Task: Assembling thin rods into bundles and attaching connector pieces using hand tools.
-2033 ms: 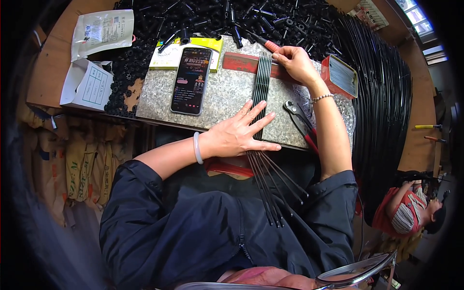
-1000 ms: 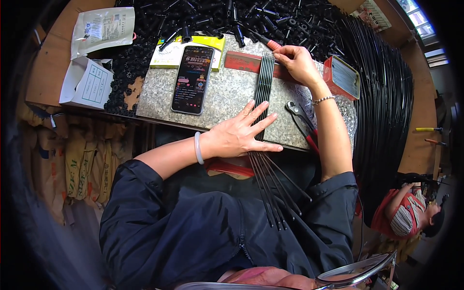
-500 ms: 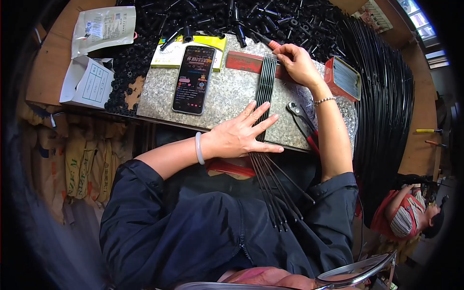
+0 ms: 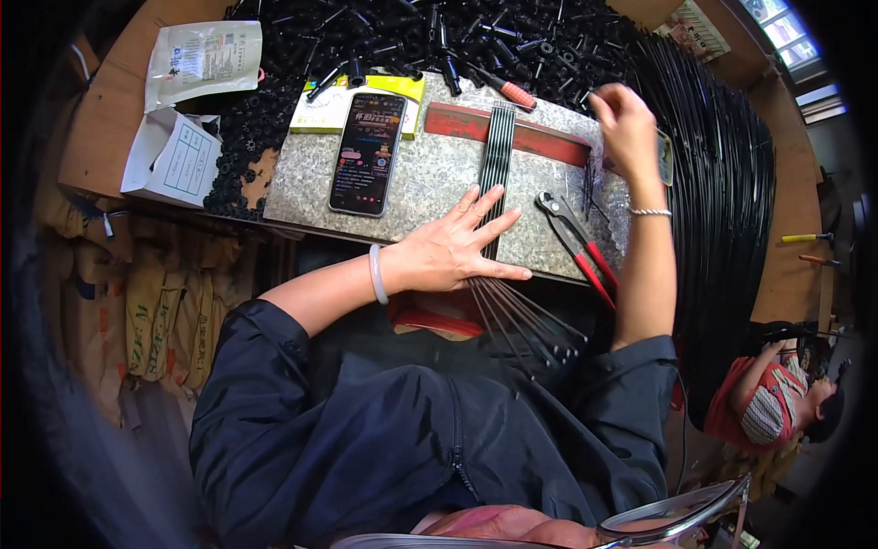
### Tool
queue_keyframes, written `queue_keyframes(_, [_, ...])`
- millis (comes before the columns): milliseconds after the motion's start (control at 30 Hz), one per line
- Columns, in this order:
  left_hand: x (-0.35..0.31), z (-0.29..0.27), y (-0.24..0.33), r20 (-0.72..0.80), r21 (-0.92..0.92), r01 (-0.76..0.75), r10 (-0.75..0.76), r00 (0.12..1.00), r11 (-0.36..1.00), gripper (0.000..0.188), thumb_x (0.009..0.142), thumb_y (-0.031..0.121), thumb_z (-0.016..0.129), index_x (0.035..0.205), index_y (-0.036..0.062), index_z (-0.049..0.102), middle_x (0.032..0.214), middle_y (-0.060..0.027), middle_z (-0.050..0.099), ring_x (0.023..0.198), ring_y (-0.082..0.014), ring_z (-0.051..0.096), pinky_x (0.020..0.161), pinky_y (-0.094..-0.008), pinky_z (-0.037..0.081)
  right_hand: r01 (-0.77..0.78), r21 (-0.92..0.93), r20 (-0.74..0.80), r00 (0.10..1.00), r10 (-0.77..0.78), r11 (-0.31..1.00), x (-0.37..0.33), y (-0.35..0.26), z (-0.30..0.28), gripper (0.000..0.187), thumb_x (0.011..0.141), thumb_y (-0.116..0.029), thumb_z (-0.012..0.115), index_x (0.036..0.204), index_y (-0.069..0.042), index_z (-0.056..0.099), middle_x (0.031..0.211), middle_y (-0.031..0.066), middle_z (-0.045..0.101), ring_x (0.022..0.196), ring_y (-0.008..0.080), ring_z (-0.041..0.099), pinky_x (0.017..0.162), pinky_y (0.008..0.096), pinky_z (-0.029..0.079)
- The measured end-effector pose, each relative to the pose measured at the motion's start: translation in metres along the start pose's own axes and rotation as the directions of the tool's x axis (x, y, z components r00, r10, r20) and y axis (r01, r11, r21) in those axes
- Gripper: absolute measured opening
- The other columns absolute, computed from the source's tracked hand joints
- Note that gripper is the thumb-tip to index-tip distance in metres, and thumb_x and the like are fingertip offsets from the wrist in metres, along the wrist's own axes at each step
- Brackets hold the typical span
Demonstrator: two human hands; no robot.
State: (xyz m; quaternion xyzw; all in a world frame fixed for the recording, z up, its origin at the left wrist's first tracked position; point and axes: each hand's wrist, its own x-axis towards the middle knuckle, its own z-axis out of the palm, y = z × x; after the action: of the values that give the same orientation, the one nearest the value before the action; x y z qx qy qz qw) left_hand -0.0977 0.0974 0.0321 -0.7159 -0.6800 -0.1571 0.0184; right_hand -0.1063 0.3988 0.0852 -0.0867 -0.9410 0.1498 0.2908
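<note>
Left hand: flat, fingers spread, palm down on the bundle of thin black rods. No closed grip, just pressing them onto the grey speckled slab.

Rods run straight away from that hand; far ends butt against a red bar lying across the slab. Near ends pass under the palm and fan out past the slab edge, toward the body.

Right hand: raised past the far right end of the red bar, fingers curled together. Looks like a pinch on something thin and dark, can't tell what.

Just right of the left hand: red-handled pliers, lying on the slab, jaws pointing away from the body.
Left of the left hand: phone, screen lit, flat on the slab, with a yellow packet at its far end.

Beyond the red bar: heap of small black parts across the worktop, with an orange-handled screwdriver at its edge.
Right of the right hand: big coil of black wire.
Far left: white box, white pouch.
</note>
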Motion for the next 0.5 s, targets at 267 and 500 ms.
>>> queue_keyframes(267, [0.007, -0.016, 0.014, -0.022, -0.219, 0.081, -0.087, 0.996, 0.972, 0.071, 0.068, 0.012, 0.070, 0.131, 0.0372, 0.048, 0.148, -0.0131, 0.028, 0.137, -0.0465, 0.016, 0.108, -0.0620, 0.018, -0.180, -0.253, 0.155, 0.962, 0.224, 0.951, -0.044, 0.077, -0.044, 0.015, 0.077, -0.020, 0.068, 0.083, -0.007, 0.071, 0.084, 0.0107, 0.067, 0.085, 0.0304, 0.061, 0.077, 0.0398, 0.050])
queue_keyframes(500, [0.031, -0.099, 0.049, -0.157, -0.651, -0.021, -0.107, 0.982, 0.759, 0.051, 0.085, 0.022, 0.064, 0.131, 0.0040, 0.048, 0.124, -0.0158, 0.057, 0.119, -0.0325, 0.052, 0.105, -0.0488, 0.032, -0.071, -0.242, -0.168, 0.985, 0.031, 0.968, -0.051, 0.062, -0.066, 0.014, 0.082, -0.019, 0.065, 0.084, -0.006, 0.069, 0.082, 0.0111, 0.064, 0.080, 0.0264, 0.058, 0.073, 0.0365, 0.048])
